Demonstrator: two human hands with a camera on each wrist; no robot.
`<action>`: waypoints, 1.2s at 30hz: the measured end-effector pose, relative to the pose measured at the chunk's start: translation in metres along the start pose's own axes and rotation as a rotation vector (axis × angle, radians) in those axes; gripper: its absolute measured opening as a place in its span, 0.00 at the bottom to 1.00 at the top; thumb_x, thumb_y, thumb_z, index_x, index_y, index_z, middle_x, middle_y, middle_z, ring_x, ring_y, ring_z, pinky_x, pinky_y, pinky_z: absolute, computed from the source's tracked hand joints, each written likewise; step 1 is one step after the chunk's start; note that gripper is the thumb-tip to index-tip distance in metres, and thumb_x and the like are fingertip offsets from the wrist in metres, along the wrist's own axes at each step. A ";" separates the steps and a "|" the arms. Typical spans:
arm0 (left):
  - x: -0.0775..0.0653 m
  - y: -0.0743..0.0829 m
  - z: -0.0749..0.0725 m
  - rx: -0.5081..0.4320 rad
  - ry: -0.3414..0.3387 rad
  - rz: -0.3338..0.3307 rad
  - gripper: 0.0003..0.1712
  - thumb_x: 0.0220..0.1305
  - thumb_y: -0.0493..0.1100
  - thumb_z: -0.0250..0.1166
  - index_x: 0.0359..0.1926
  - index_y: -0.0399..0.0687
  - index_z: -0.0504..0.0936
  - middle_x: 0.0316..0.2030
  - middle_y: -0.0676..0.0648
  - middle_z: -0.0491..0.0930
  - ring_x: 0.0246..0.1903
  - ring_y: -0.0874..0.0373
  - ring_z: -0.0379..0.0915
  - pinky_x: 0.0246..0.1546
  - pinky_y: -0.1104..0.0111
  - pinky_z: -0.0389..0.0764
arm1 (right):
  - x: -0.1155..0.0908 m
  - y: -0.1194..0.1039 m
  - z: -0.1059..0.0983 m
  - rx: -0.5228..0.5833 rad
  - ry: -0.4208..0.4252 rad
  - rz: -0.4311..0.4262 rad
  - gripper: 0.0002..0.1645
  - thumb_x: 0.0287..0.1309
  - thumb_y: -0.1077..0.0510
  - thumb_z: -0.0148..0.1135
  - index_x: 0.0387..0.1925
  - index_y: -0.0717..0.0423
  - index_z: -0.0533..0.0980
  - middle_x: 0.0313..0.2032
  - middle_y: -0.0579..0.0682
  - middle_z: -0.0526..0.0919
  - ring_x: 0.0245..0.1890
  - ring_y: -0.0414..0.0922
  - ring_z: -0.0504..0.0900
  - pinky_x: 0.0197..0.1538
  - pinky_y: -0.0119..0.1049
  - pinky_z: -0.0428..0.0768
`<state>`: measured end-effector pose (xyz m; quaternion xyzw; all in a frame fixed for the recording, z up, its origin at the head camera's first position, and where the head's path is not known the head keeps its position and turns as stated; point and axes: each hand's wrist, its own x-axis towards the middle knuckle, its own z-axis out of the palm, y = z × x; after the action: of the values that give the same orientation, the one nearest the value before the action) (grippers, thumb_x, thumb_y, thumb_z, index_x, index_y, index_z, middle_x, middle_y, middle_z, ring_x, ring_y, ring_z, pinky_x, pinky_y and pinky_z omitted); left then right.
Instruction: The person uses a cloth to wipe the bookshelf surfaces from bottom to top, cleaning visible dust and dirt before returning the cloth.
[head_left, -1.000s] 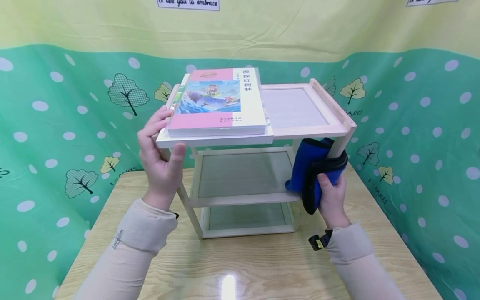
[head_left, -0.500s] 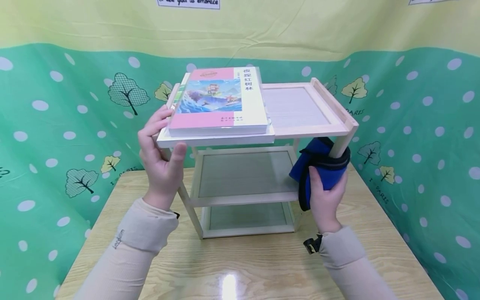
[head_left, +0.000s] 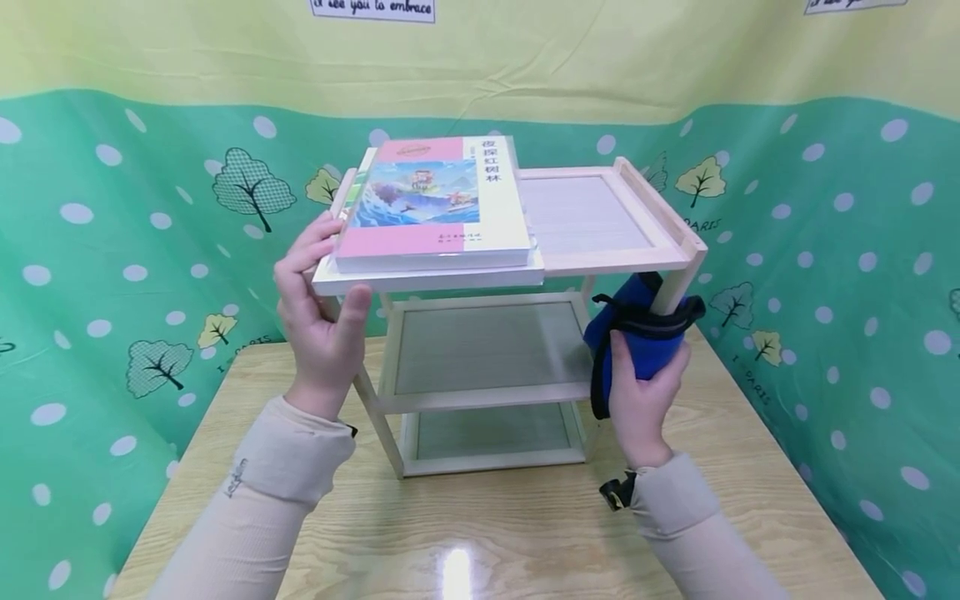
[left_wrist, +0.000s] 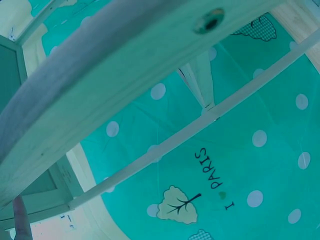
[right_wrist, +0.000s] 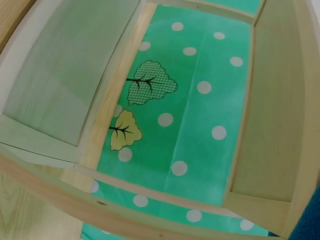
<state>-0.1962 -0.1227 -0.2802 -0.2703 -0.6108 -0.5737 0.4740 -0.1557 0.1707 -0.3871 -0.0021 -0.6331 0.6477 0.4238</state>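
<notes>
Blue cloth (head_left: 651,354) is more bunched than a second ago round the front right leg (head_left: 670,292) of the wooden rack (head_left: 483,400) — probably better contact. Right hand (head_left: 641,404) grips it; left hand (head_left: 322,329) hasn't budged — holding the rack's left side.

In the head view, the right grip (head_left: 647,392) has moved leftward, its thumb (head_left: 621,360) now higher and farther left on the pouch (head_left: 651,355). The pouch has turned and bunched up; its black trim (head_left: 648,322) now runs nearly level across the cart leg (head_left: 677,287). The right sleeve (head_left: 678,500) has also shifted leftward.
</notes>
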 end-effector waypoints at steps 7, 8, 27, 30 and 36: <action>0.000 0.000 -0.001 0.011 -0.005 0.000 0.53 0.56 0.73 0.65 0.48 0.22 0.65 0.56 0.46 0.77 0.66 0.42 0.66 0.69 0.52 0.70 | 0.005 -0.006 -0.001 0.024 -0.033 0.027 0.31 0.63 0.63 0.62 0.64 0.56 0.61 0.58 0.45 0.74 0.57 0.44 0.74 0.57 0.31 0.74; 0.000 0.000 -0.001 0.012 -0.005 -0.001 0.53 0.56 0.73 0.65 0.48 0.22 0.65 0.56 0.46 0.77 0.66 0.42 0.66 0.69 0.52 0.70 | 0.006 -0.006 -0.001 0.027 -0.034 0.033 0.31 0.63 0.63 0.62 0.64 0.55 0.62 0.58 0.45 0.74 0.57 0.44 0.74 0.57 0.31 0.74; -0.001 0.000 -0.001 0.023 -0.017 0.000 0.52 0.57 0.73 0.63 0.48 0.22 0.65 0.56 0.42 0.77 0.66 0.43 0.66 0.69 0.52 0.70 | 0.032 -0.031 0.002 0.057 -0.058 0.018 0.30 0.62 0.60 0.63 0.63 0.53 0.63 0.55 0.46 0.74 0.55 0.45 0.74 0.54 0.33 0.73; 0.000 0.000 0.000 0.029 -0.018 0.002 0.52 0.57 0.73 0.63 0.48 0.22 0.65 0.56 0.40 0.77 0.66 0.44 0.67 0.69 0.52 0.70 | 0.038 -0.037 0.003 0.077 -0.065 0.015 0.30 0.62 0.60 0.63 0.64 0.52 0.64 0.56 0.47 0.74 0.56 0.46 0.73 0.56 0.33 0.73; 0.000 0.001 -0.001 0.024 -0.016 0.002 0.52 0.57 0.73 0.63 0.48 0.22 0.65 0.56 0.40 0.77 0.66 0.44 0.67 0.68 0.53 0.71 | 0.047 -0.048 0.005 0.112 -0.079 0.018 0.32 0.63 0.60 0.63 0.66 0.53 0.64 0.60 0.49 0.74 0.60 0.47 0.71 0.59 0.35 0.72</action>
<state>-0.1954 -0.1230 -0.2801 -0.2698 -0.6212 -0.5635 0.4730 -0.1618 0.1850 -0.3213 0.0416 -0.6121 0.6855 0.3920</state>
